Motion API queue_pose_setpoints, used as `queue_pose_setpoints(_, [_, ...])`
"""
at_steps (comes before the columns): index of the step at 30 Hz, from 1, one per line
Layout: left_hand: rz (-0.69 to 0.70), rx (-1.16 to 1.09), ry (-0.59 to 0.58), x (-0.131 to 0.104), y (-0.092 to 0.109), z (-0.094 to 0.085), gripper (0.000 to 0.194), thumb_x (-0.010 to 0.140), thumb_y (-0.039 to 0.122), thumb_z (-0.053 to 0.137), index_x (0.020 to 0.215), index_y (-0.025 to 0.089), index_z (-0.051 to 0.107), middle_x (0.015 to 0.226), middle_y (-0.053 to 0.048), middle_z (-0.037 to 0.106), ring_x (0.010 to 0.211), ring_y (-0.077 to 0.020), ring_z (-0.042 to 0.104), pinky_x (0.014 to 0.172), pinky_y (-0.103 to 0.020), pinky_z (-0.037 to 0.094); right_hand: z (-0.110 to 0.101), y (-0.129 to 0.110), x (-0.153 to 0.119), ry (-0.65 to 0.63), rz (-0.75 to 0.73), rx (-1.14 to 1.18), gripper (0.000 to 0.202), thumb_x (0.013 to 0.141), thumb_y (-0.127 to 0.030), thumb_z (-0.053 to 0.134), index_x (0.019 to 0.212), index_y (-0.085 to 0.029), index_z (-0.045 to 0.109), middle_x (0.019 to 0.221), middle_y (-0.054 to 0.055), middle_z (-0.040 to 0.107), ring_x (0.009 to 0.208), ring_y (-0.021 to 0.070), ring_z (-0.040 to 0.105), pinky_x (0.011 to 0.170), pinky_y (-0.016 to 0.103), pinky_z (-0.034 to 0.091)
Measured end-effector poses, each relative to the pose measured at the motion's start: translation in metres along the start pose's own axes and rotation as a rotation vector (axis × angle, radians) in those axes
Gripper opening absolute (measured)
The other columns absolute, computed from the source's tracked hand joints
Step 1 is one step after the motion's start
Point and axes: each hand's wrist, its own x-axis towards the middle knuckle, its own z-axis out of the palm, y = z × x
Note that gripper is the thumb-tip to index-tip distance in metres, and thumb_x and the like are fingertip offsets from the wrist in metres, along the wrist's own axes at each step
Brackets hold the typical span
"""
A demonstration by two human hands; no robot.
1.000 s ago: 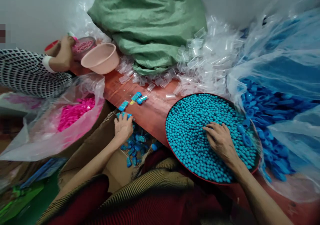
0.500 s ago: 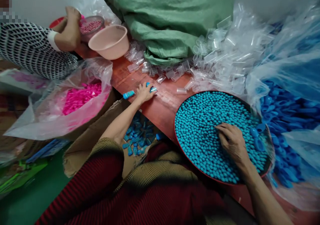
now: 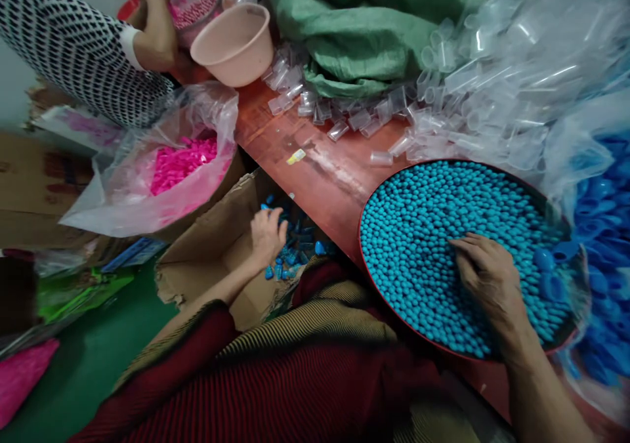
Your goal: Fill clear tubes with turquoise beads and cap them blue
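My left hand (image 3: 268, 234) is over the cardboard box (image 3: 204, 256) below the table edge. Its fingers are spread, and small blue filled tubes (image 3: 290, 259) lie in the box beneath it. At the fingertips, a few blue pieces (image 3: 267, 201) show; I see none gripped. My right hand (image 3: 487, 266) rests on turquoise beads (image 3: 413, 233) heaped in a round red-rimmed tray (image 3: 361, 243). Its fingers are loosely bent, with the thumb apart from them. Beside that hand, several blue caps (image 3: 551, 285) lie on the beads.
Clear plastic tubes (image 3: 443, 125) are piled along the red table (image 3: 325, 177) before a green sack (image 3: 364, 42). Blue parts (image 3: 603, 233) lie at the right. Across the left side are a pink basin (image 3: 233, 52), a bag of pink parts (image 3: 184, 164) and another person's arm (image 3: 157, 36).
My left hand has left the table and moved down over the box, letting go of the blue tubes it had there. My right hand has stayed on the beads. The view has shifted.
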Motion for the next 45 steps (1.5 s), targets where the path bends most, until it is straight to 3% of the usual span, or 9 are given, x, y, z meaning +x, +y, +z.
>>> queue_pose_setpoints(3, [0.121,-0.232,-0.295,-0.031,0.023,0.034,0.05,0.086,0.039,0.045,0.128,0.01,0.044,0.118,-0.017,0.052,0.111,-0.0278,0.05,0.096,-0.041,0.04,-0.001,0.0,-0.001,0.003,-0.011,-0.003,0.022,0.086,-0.022,0.047,0.097,-0.023,0.065,0.091,0.009,0.069,0.099,0.0279,0.061,0.09,0.049,0.046])
queue_pose_setpoints(9, [0.293,-0.307,-0.424,-0.042,0.064,0.077,0.036,0.086,0.03,0.043,0.12,0.022,0.054,0.123,-0.014,0.051,0.103,-0.0286,0.054,0.087,-0.04,0.045,0.003,0.006,-0.002,0.037,-0.073,-0.004,0.02,0.085,-0.02,0.049,0.095,-0.019,0.066,0.087,0.01,0.069,0.096,0.0279,0.062,0.086,0.048,0.049])
queue_pose_setpoints(16, [0.26,-0.201,-0.286,-0.047,0.016,0.06,0.038,0.087,0.024,0.03,0.108,0.021,0.062,0.096,-0.012,0.055,0.079,-0.0257,0.059,0.065,-0.038,0.048,0.003,-0.003,0.003,-0.002,-0.02,-0.007,0.023,0.086,-0.019,0.047,0.096,-0.022,0.067,0.09,0.007,0.07,0.097,0.0244,0.063,0.086,0.045,0.048])
queue_pose_setpoints(20, [0.09,-0.031,-0.029,-0.027,-0.034,0.032,0.033,0.088,0.03,0.033,0.105,0.026,0.061,0.093,-0.007,0.056,0.081,-0.0225,0.06,0.071,-0.035,0.05,0.004,-0.011,0.006,-0.028,0.019,-0.072,0.027,0.088,-0.017,0.044,0.1,-0.023,0.067,0.094,0.007,0.07,0.103,0.0241,0.06,0.09,0.045,0.045])
queue_pose_setpoints(23, [0.108,-0.001,0.196,-0.001,-0.038,0.004,0.034,0.087,0.035,0.037,0.108,0.022,0.06,0.106,-0.012,0.056,0.095,-0.0276,0.058,0.084,-0.042,0.048,0.005,-0.018,0.006,-0.051,0.031,-0.128,0.03,0.086,-0.014,0.043,0.102,-0.024,0.067,0.097,0.007,0.07,0.105,0.0249,0.058,0.092,0.048,0.042])
queue_pose_setpoints(30, [0.372,-0.566,0.104,0.081,0.092,-0.019,0.03,0.085,0.036,0.043,0.103,0.019,0.06,0.098,-0.007,0.064,0.091,-0.0212,0.061,0.086,-0.036,0.048,-0.016,-0.021,0.029,-0.019,-0.011,0.007,0.031,0.088,-0.013,0.041,0.106,-0.024,0.064,0.104,0.008,0.065,0.097,0.0201,0.06,0.086,0.039,0.049])
queue_pose_setpoints(36, [0.058,-1.095,-0.347,0.168,0.213,0.022,0.04,0.08,0.039,0.053,0.111,0.013,0.052,0.081,-0.004,0.061,0.066,-0.0135,0.058,0.062,-0.027,0.048,-0.031,0.056,0.134,0.102,0.234,0.104,0.032,0.086,-0.021,0.043,0.113,-0.017,0.059,0.114,0.014,0.06,0.109,0.0248,0.055,0.096,0.043,0.043])
queue_pose_setpoints(40, [0.028,-1.219,-0.394,0.201,0.268,0.04,0.043,0.08,0.041,0.057,0.112,0.015,0.049,0.093,-0.007,0.06,0.072,-0.0124,0.059,0.061,-0.023,0.047,-0.022,0.112,0.192,0.069,0.452,0.137,0.034,0.081,-0.022,0.048,0.111,-0.011,0.059,0.103,0.017,0.064,0.1,0.0293,0.059,0.092,0.049,0.044])
queue_pose_setpoints(45, [0.014,-1.406,-0.471,0.216,0.313,0.045,0.035,0.085,0.034,0.053,0.114,0.017,0.046,0.107,-0.009,0.059,0.083,-0.0117,0.06,0.071,-0.023,0.049,0.007,0.13,0.222,0.004,0.452,0.239,0.039,0.082,-0.032,0.052,0.117,-0.014,0.057,0.106,0.011,0.065,0.093,0.0221,0.061,0.084,0.04,0.049])
